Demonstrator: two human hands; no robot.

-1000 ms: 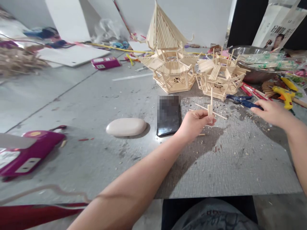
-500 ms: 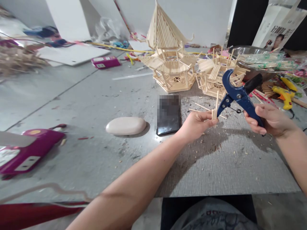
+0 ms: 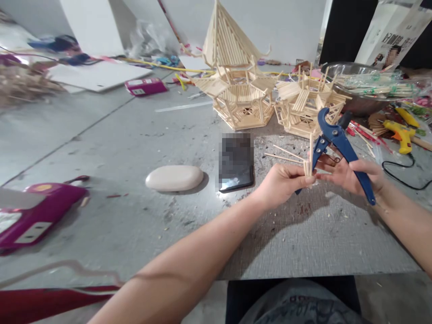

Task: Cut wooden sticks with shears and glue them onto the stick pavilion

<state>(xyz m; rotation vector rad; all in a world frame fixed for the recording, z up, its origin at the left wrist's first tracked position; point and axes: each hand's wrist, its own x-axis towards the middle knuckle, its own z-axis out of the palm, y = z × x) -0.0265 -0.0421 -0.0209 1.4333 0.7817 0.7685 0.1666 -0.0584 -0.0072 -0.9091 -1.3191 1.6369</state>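
My left hand (image 3: 281, 182) pinches a small bundle of short wooden sticks (image 3: 308, 167) between thumb and fingers, one stick standing taller than the others. In my right hand (image 3: 354, 180) rests a blue ratchet pipe cutter (image 3: 349, 150), held under the thumb with its curved jaw pointing up and away. The right fingers stretch out beneath the cutter, their tips close to the bundle; whether they touch it I cannot tell. Behind my left hand, a few loose sticks (image 3: 285, 157) lie on the grey table (image 3: 189, 243).
A stick pagoda (image 3: 241, 99) and a smaller stick structure (image 3: 303, 112) stand behind my hands. Left of them lie a phone (image 3: 236, 166), a pale oval case (image 3: 174, 178) and a purple power strip (image 3: 50, 211). At right are a yellow glue gun (image 3: 401, 135) and a metal bowl (image 3: 361, 103).
My right hand has moved left to the bundle, its fingers loosening and reaching out. The cutter has shifted lower in that hand, with one handle now swung behind the left hand.
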